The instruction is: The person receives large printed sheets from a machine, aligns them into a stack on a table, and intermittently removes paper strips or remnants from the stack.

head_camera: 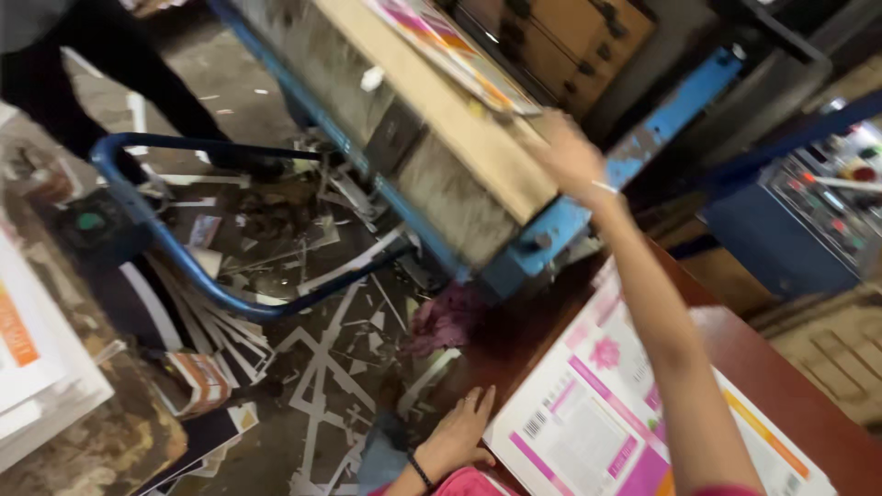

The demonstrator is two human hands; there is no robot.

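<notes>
My right hand (571, 156) reaches far forward, its fingers resting on the near corner of a stack of printed sheets (455, 50) lying on the wooden bed of a blue machine (542, 243). My left hand (462, 427) rests low at the edge of a reddish table (781, 367), fingers spread, touching the left edge of a white and pink printed sheet (588, 418) that lies there. A dark band circles the left wrist. Whether the right hand grips the sheets is blurred.
Paper offcuts (322, 358) litter the floor below. A blue tubular frame (156, 220) curves at left. Another person's dark legs (101, 64) stand at the top left. A paper stack (37, 358) sits at left, and a control panel with coloured buttons (831, 197) at right.
</notes>
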